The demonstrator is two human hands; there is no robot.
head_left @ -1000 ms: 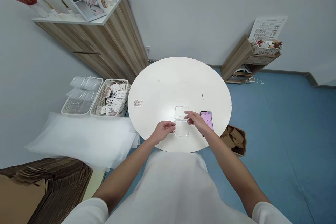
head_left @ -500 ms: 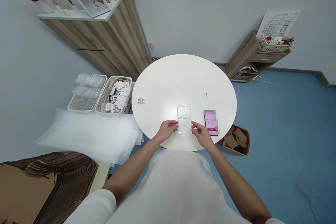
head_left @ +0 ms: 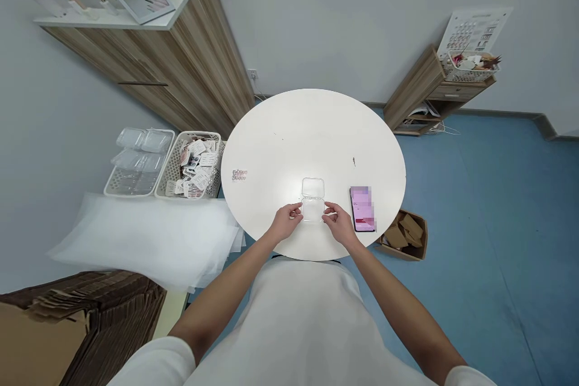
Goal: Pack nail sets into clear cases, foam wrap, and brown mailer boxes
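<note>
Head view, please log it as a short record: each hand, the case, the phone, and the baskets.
Left hand: touching the left edge of the clear case
Right hand: touching its right edge
Lid: open, on the far side
Phone: lying lit on the white table
Left basket: clear plastic items
Right basket: cards

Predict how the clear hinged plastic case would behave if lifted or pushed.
The clear hinged plastic case is probably stiff, since its edges look straight. Its transparent, thin-looking walls suggest it may be light. Given its boxy outline, it would likely slide rather than roll.
</note>
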